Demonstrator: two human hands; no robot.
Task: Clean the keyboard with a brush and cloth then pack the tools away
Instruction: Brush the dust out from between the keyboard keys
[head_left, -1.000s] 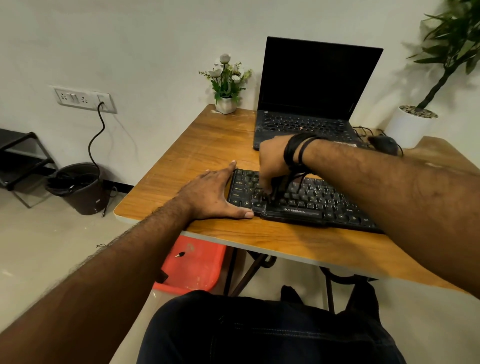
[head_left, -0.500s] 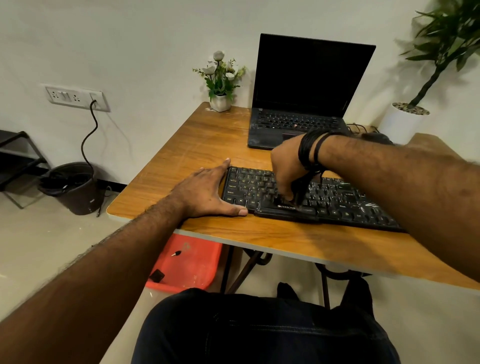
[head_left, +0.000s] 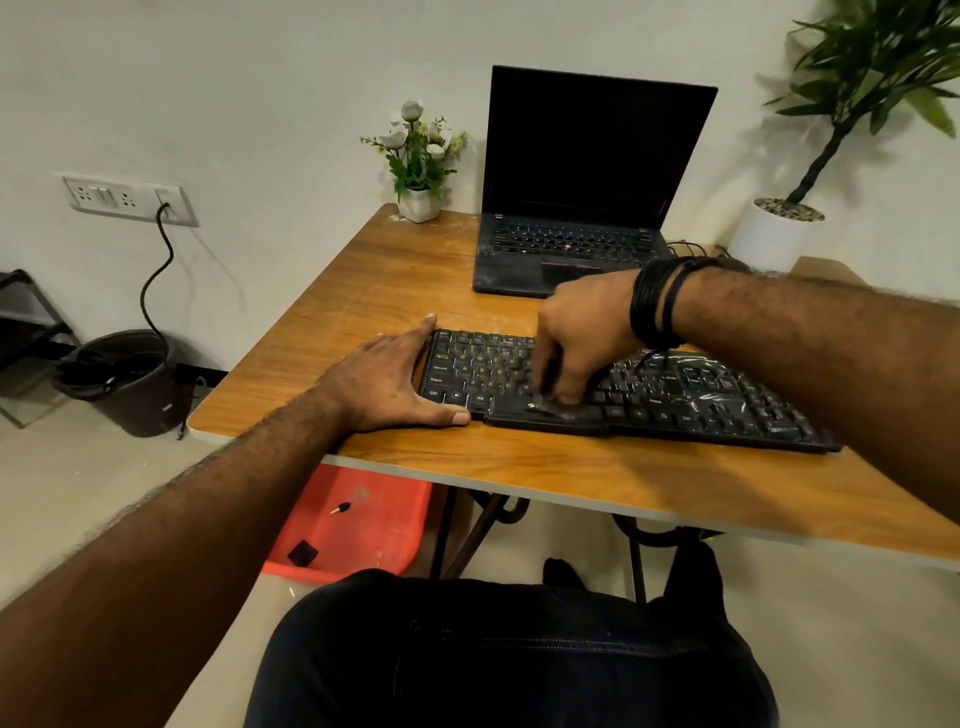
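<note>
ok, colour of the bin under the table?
Red-orange bin, clearest in the head view.

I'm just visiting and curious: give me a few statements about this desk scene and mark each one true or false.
1. The left hand lies flat against the left end of the keyboard. True.
2. The laptop screen shows a bright picture. False: it is dark.
3. The right hand is over the keyboard's keys, fingers pointing down. True.
4. The flower pot stands on the keyboard. False: it stands at the table's far corner, beside the laptop.
5. The bin is on the table. False: it is on the floor.
</note>
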